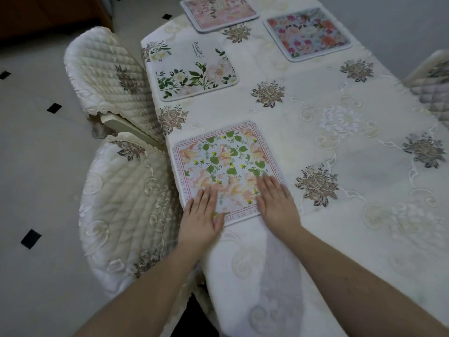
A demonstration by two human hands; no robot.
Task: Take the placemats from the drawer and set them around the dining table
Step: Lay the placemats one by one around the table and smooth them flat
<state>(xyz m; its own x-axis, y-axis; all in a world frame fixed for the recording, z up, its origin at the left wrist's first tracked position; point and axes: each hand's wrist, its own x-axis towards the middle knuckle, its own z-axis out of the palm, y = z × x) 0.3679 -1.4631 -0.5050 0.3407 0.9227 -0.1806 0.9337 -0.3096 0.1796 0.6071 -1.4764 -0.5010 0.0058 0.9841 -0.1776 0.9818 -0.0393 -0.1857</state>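
At the near table edge, the nearest placemat (228, 171) is being pressed flat by the left hand (202, 215) and right hand (277, 200), fingers straight, nothing gripped. It should be squared to the chair (121, 205). Three other placemats (194, 71) are lying beyond.

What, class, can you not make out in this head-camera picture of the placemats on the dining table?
Head view:
- Nearest placemat: its near border lettering lies under the left hand and right hand.
- Pink placemat: far edge cut off by the frame top.
- Right-side chair: mostly cut off by the frame edge.
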